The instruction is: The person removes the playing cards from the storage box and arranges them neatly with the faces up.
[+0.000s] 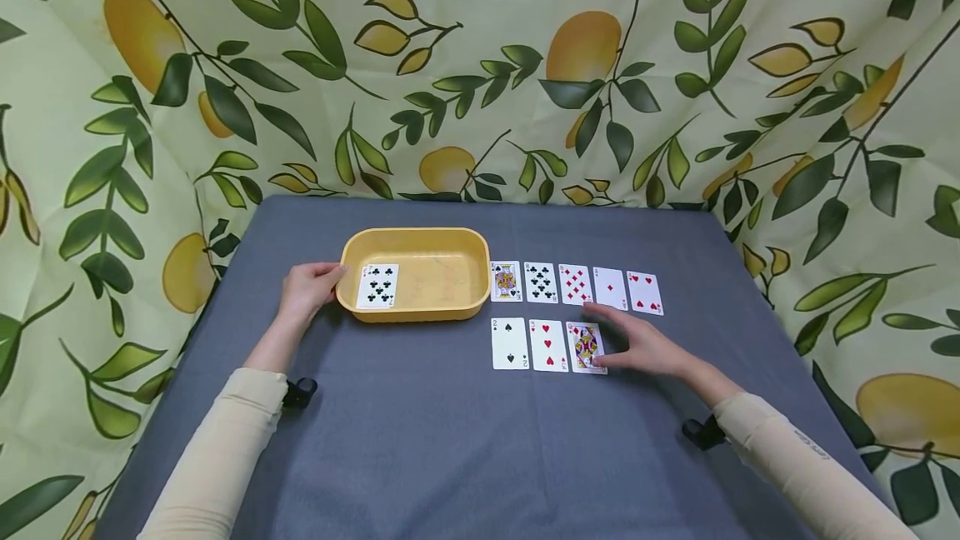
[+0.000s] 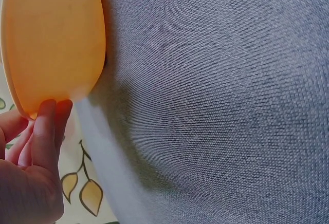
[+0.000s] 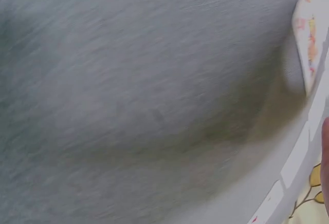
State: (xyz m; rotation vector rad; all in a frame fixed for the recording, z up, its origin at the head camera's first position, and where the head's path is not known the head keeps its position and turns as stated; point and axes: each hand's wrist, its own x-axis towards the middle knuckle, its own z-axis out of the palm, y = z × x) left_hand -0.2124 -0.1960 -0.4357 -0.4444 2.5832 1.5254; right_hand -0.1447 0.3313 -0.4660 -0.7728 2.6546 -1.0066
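Observation:
My left hand [image 1: 309, 290] pinches the left rim of a yellow plastic tray [image 1: 442, 314], thumb on one side and fingers on the other. Inside the tray's left part lies a playing card with black clubs [image 1: 377, 287], a second card edge just showing under it. Over the right end of the lower card row, my right hand [image 1: 648, 346] has its thumb at the lower right corner of a queen card [image 1: 585, 347], its fingers spread out near the top edge. In the right wrist view the queen card [image 3: 308, 39] is blurred and partly cut off.
Left of the queen lie a two of spades [image 1: 510, 344] and a three of hearts [image 1: 549, 346]. Behind them runs a row of several face-up cards, from a king [image 1: 506, 281] beside the tray to a two of hearts [image 1: 645, 293]. A blue-grey cloth [image 1: 420, 432] covers the table.

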